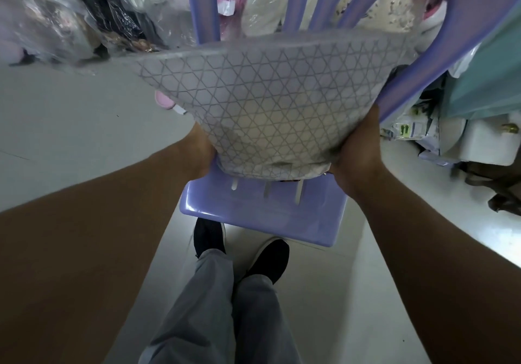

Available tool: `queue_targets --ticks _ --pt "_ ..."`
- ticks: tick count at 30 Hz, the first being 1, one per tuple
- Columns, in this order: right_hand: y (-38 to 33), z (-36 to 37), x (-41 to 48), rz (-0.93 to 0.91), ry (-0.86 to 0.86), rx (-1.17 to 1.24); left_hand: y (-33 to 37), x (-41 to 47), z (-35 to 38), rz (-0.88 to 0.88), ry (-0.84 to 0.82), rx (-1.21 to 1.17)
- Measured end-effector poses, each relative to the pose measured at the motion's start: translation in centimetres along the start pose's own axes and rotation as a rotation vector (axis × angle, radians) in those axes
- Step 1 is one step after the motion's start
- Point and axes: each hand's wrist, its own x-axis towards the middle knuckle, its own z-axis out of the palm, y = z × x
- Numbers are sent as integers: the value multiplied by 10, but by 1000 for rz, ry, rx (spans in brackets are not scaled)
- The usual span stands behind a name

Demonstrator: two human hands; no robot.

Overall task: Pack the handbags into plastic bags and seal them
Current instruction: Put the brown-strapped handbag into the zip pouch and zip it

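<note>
Above a lilac plastic chair (262, 211), the left hand (201, 152) and right hand (356, 152) each keep a closed grip on the lower corners of a patterned plastic bag (270, 96) holding a pale handbag (270, 138); squaring the open edge before sealing looks wise.

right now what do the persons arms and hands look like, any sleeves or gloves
Both forearms are bare up to the frame edge, with no sleeve in view. The left hand and right hand wear no gloves. No watch, bracelet or ring is visible, though the fingers are mostly hidden.
</note>
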Motion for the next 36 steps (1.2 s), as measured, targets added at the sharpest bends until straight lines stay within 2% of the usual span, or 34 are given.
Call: queue_targets --ticks 2,4,6,10,12,15,17,23,26,28,31,34,36 --pt "15 -7 5 29 77 -97 -11 7 -6 27 17 42" --pt "29 -14 9 67 171 -359 -17 12 -7 19 69 80" --pt "39 -24 13 -10 210 -552 -14 10 -5 70 168 110" --pt "32 -25 7 -163 315 -413 3 2 5 208 373 5" --pt "23 -19 2 -247 326 -389 9 -6 6 224 396 -26" --pt "6 -8 -10 -189 224 -213 16 -19 15 104 188 -168" --pt "2 -6 -18 -117 131 -225 10 -20 24 71 133 -138" --pt "25 -23 -27 -194 -106 -538 -11 -14 27 21 215 -104" --pt "37 -31 -22 -283 -65 -745 -19 -11 25 -9 219 -27" --pt "39 -31 -21 -303 -5 -698 -23 -8 21 10 217 62" --pt "30 -27 -22 -255 -10 -477 -19 -6 13 42 306 162" --pt "23 -26 -23 -318 -153 -461 -17 -4 5 192 439 238" --pt "24 -27 -23 -330 -235 -494 -12 -9 10 172 411 112"
